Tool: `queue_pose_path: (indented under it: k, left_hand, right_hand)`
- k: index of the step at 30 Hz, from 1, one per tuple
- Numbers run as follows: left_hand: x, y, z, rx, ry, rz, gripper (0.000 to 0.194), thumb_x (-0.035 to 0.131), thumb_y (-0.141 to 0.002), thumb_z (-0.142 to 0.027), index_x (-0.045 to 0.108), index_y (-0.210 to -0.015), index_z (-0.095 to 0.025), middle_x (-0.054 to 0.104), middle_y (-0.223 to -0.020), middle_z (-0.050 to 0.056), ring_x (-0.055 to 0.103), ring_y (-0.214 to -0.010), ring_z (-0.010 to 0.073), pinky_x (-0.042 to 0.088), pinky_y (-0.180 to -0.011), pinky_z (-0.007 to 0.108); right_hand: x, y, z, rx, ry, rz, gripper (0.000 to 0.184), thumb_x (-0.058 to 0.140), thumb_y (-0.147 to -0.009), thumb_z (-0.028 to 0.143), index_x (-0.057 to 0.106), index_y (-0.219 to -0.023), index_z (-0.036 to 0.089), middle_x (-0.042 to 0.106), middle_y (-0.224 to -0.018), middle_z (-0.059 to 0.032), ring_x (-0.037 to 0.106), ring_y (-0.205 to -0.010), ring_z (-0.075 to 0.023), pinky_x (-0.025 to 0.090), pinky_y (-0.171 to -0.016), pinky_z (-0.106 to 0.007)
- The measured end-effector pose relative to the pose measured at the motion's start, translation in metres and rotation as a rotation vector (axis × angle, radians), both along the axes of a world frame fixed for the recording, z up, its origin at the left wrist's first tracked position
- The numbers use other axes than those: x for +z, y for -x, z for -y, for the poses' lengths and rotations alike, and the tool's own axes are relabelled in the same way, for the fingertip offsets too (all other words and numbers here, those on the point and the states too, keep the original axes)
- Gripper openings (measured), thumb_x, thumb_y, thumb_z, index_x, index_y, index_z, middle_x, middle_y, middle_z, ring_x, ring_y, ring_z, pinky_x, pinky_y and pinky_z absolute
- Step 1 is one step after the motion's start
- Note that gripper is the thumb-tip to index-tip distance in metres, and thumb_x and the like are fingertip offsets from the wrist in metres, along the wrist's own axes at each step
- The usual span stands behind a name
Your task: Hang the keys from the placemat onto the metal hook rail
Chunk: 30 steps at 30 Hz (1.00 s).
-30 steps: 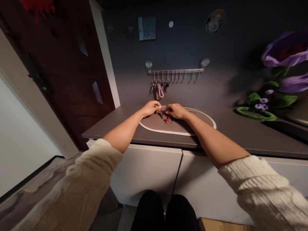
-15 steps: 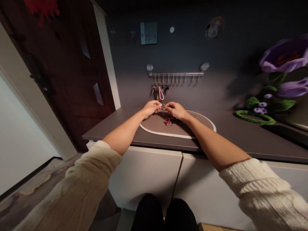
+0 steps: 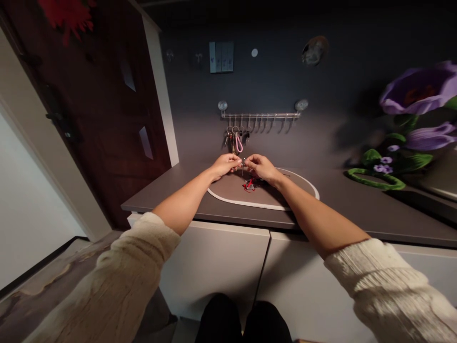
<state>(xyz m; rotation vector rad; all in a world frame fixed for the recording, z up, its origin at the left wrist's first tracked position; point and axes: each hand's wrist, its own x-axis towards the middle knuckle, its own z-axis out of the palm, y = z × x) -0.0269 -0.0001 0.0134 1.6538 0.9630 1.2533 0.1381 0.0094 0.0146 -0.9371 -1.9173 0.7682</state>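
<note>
Left hand, right hand pinching small metal key, seemingly silver, hanging upright

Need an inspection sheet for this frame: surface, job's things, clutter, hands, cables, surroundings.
Surface: dark countertop over white cabinet doors, with an oval white-rimmed mat.
Job's things: small key pinched between both hands above the mat; red-tagged keys lying on the mat.
Clutter: purple flower decoration at the right.
Hands: left hand and right hand both closed on the key.
Cables: nothing seen.
Surroundings: wall hook rail with key bunches at its left end; dark wooden door at the left.
</note>
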Motion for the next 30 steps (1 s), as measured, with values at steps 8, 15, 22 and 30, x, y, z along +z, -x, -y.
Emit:
queue_pose_path:
  k: [8, 15, 22, 30]
  left_hand:
    - [-0.001, -0.001, -0.002, 0.007, 0.000, -0.004, 0.019, 0.062, -0.073, -0.026, 0.055, -0.084, -0.012, 0.058, -0.069, 0.001, 0.047, -0.053, 0.0038, 0.033, -0.050, 0.019]
    - [-0.001, -0.002, 0.000, 0.012, 0.007, -0.013, 0.019, 0.061, -0.074, -0.027, 0.055, -0.084, -0.012, 0.058, -0.066, 0.000, 0.047, -0.052, 0.0039, 0.033, -0.049, 0.018]
    - [-0.008, -0.005, -0.003, 0.014, -0.020, -0.082, 0.023, 0.060, -0.074, -0.034, 0.054, -0.075, -0.012, 0.058, -0.062, 0.000, 0.046, -0.049, 0.0038, 0.032, -0.047, 0.017]
    - [-0.012, -0.008, -0.002, 0.037, 0.000, -0.134, 0.021, 0.060, -0.073, -0.032, 0.053, -0.072, -0.013, 0.055, -0.058, -0.002, 0.044, -0.046, 0.0041, 0.033, -0.048, 0.019]
  right_hand:
    - [0.004, -0.001, 0.006, 0.000, -0.018, -0.076, 0.019, 0.053, -0.075, 0.035, 0.049, -0.076, 0.017, 0.050, -0.065, 0.0032, 0.045, -0.057, -0.0070, 0.039, -0.055, -0.020]
    - [0.005, -0.003, 0.004, -0.038, -0.005, -0.110, 0.014, 0.052, -0.076, 0.031, 0.048, -0.077, 0.017, 0.050, -0.070, 0.0025, 0.043, -0.059, -0.0068, 0.040, -0.057, -0.020]
    - [0.004, -0.005, 0.001, -0.069, -0.038, -0.154, 0.019, 0.053, -0.074, 0.036, 0.050, -0.077, 0.017, 0.050, -0.069, 0.0030, 0.044, -0.062, -0.0077, 0.041, -0.060, -0.021]
    - [0.009, -0.011, -0.005, -0.085, -0.025, -0.274, 0.021, 0.054, -0.072, 0.037, 0.050, -0.076, 0.017, 0.052, -0.070, 0.0013, 0.048, -0.065, -0.0088, 0.042, -0.064, -0.022]
